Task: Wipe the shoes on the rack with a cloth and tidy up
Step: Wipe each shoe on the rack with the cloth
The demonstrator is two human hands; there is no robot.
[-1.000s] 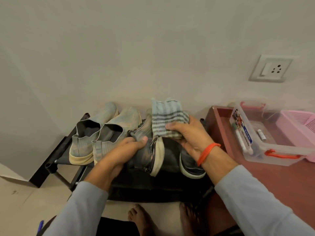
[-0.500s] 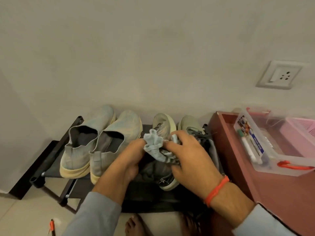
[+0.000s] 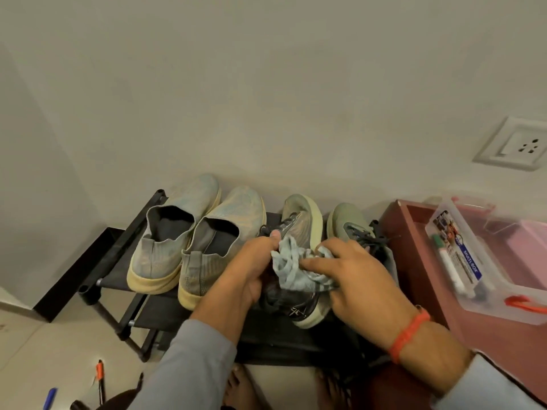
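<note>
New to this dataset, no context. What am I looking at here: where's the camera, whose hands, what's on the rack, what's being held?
There is no robot here. A person wears one wide-angle camera on the head, which looks forward and down at their own two bare hands.

In front of them, against the wall, stands a low black metal shoe rack. On it sit a pair of pale blue-grey knit slip-on shoes and a pair of grey-green laced sneakers.

The left hand grips the nearer sneaker of that pair, which lies tilted. The right hand presses a crumpled light blue striped cloth onto it, seemingly wiping.

To the right is a reddish-brown wooden table with a clear plastic box with orange clips. Pens lie on the floor at lower left.
</note>
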